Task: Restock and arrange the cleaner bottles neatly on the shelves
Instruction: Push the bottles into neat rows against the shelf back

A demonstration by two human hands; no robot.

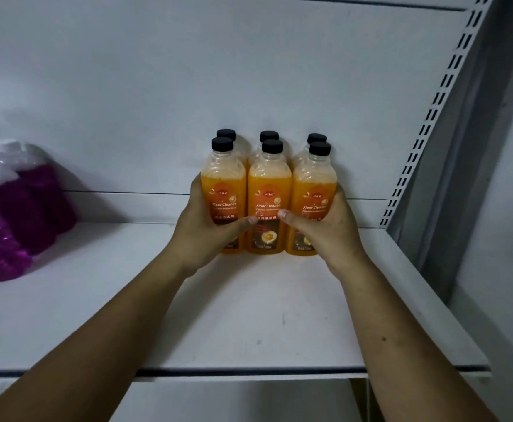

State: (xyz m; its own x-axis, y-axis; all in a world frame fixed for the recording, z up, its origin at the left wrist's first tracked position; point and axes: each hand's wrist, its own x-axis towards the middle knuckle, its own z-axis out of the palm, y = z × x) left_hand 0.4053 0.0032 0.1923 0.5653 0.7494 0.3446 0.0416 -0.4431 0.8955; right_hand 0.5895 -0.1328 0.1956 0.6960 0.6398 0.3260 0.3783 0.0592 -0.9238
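Orange bottles (268, 190), six, between two hands (209, 229) (325, 236).

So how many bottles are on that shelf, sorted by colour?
Orange floor cleaner bottles: 6, in two rows of 3
Purple bottles: 3 in view, blurred and cut by the picture's left edge
Total: 9 in view

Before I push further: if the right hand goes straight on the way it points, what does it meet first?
The right hand grips the front right bottle; straight on, the rear right bottle stands close behind it, then the back panel. The gaps in depth are unclear.
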